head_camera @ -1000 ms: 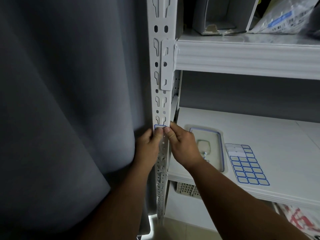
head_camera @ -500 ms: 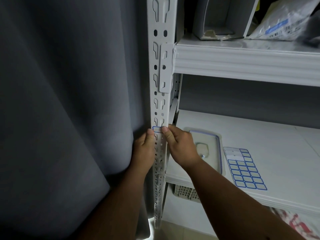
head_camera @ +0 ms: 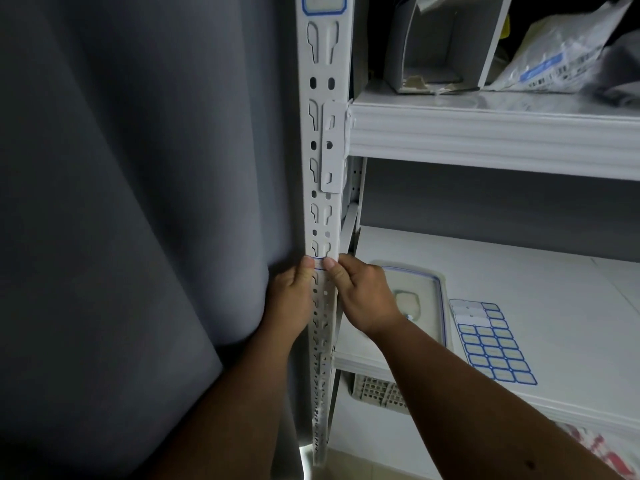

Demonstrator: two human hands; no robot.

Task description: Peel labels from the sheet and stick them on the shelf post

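A white slotted shelf post (head_camera: 322,140) runs top to bottom in the middle. A blue-bordered label (head_camera: 319,263) lies across the post at hand height. My left hand (head_camera: 294,296) and my right hand (head_camera: 363,296) flank the post, both thumbs pressing on the label's two ends. A second blue-bordered label (head_camera: 323,3) is stuck on the post at the very top. The label sheet (head_camera: 491,344) with several blue-framed labels lies flat on the lower shelf (head_camera: 536,278), its top rows peeled off.
A grey curtain (head_camera: 138,220) hangs left of the post. A clear lid with a blue rim (head_camera: 426,299) lies between my right hand and the sheet. The upper shelf (head_camera: 485,133) carries a grey box and a plastic bag. A perforated basket (head_camera: 377,389) sits below.
The view has tilted upward, bringing the post's top label into sight. Both thumbs have closed in over the label on the post, covering more of it.
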